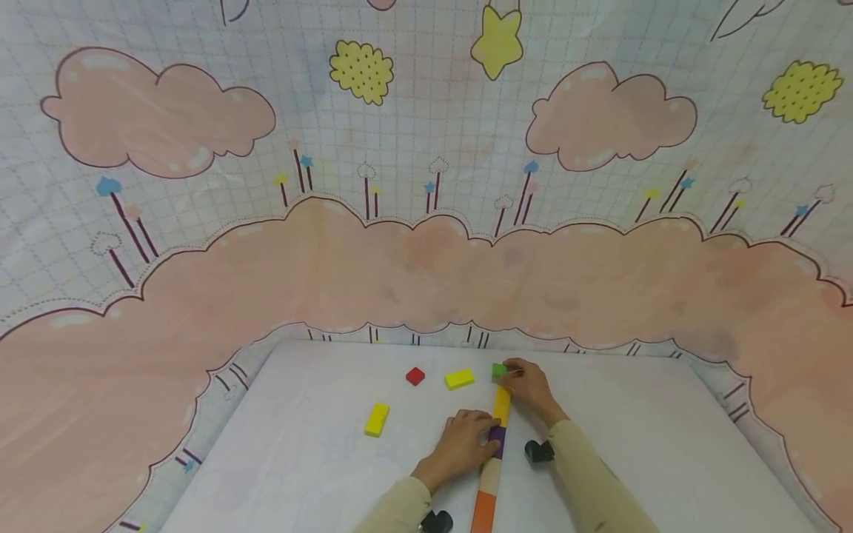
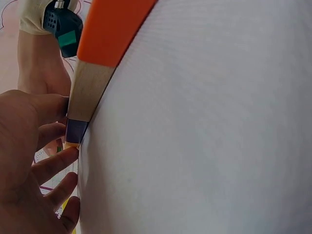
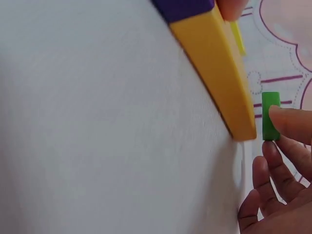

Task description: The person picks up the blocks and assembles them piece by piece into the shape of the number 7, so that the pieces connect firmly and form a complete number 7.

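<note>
A line of blocks runs away from me on the white table: an orange block (image 1: 483, 512), a bare wood block (image 1: 489, 476), a purple block (image 1: 497, 443) and a yellow-orange block (image 1: 502, 406). My left hand (image 1: 460, 447) rests against the left side of the line at the purple block, its fingers spread and not wrapped round it. My right hand (image 1: 531, 388) pinches a small green block (image 3: 270, 116) between thumb and fingers. In the right wrist view, a gap shows between the green block and the far end of the yellow-orange block (image 3: 214, 73).
Left of the line lie a red block (image 1: 415, 377) and two yellow blocks, one near the back (image 1: 460, 380) and one closer (image 1: 377, 420). Dark devices sit at both wrists. A patterned cloth (image 1: 426, 274) rises behind the white table (image 1: 300, 459).
</note>
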`<move>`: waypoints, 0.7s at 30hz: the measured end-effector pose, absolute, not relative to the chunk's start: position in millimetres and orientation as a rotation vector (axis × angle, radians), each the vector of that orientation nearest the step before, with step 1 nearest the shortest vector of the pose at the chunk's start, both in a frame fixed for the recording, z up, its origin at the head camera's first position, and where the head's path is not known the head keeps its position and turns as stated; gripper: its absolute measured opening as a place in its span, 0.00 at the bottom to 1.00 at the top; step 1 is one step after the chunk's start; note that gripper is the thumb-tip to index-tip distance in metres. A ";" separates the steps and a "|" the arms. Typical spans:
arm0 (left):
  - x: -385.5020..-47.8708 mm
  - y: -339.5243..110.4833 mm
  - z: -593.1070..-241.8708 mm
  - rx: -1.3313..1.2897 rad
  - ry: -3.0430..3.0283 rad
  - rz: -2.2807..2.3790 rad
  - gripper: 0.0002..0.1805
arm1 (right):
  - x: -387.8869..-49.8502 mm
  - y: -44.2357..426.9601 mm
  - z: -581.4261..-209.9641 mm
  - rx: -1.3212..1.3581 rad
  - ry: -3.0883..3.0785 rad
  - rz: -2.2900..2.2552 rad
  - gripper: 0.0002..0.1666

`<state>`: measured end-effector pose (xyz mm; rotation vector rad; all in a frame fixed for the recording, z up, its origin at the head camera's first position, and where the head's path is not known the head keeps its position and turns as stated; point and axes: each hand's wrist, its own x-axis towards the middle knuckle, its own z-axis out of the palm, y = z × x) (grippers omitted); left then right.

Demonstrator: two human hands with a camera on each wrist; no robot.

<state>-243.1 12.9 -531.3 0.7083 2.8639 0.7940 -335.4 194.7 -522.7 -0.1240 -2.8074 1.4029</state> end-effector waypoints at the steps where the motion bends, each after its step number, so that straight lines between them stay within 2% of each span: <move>1: -243.0 12.8 -531.7 0.711 2.865 0.797 0.22 | -334.3 196.0 -522.7 -0.124 -2.807 1.398 0.24; 21: -238.2 12.4 -528.9 0.733 2.886 0.795 0.22 | -324.5 209.4 -529.3 -0.081 -2.806 1.347 0.21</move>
